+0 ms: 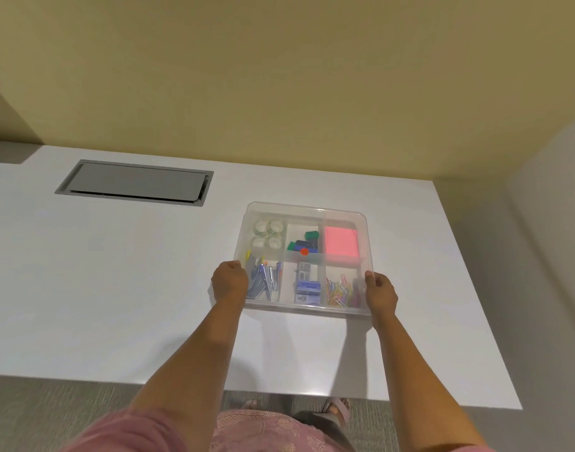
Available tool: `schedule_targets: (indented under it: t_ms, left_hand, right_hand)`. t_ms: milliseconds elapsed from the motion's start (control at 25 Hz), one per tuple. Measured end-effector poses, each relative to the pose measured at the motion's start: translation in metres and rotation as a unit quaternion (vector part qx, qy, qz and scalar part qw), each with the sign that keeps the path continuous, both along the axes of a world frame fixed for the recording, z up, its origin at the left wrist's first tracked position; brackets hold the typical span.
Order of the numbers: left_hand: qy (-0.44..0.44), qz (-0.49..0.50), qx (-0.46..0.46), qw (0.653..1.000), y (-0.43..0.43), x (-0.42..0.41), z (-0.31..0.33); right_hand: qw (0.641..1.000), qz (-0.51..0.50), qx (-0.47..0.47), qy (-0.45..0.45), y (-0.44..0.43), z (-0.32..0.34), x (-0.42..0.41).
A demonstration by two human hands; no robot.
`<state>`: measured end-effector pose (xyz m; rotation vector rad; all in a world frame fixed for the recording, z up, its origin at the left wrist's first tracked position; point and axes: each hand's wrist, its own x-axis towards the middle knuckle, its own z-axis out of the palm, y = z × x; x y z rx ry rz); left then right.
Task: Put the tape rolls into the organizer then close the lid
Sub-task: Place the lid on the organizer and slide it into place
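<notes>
Tape rolls (266, 234) sit inside; our left hand (230, 279) and right hand (381, 291) pinch the lid (338, 214) edges with curled fingers. We should press evenly until seated.

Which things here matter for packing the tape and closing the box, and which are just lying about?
Job: tape rolls, organizer, clear lid, left hand, right hand.
Bystanders: pink sticky notes, colored paper clips, staple boxes, desk cable hatch.
</notes>
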<state>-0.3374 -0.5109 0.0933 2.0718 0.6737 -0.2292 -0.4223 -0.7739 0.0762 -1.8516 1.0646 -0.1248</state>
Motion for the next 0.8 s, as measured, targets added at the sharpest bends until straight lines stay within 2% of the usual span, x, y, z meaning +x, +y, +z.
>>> schedule_targets:
  t_ms: [320, 480, 800]
  left_hand:
    - [0.043, 0.041, -0.025, 0.998, 0.006, -0.036, -0.004]
    - [0.024, 0.031, -0.043, 0.998, 0.009, -0.041, -0.009]
    - [-0.003, 0.021, -0.017, 1.000, 0.008, -0.044, -0.014]
  right_hand:
    - [0.995, -0.028, 0.070, -0.070, 0.020, -0.006, -0.044]
    - [0.990, -0.021, 0.101, -0.094, 0.023, -0.006, -0.046]
    - [0.993, -0.002, 0.067, -0.095, 0.019, -0.007, -0.048]
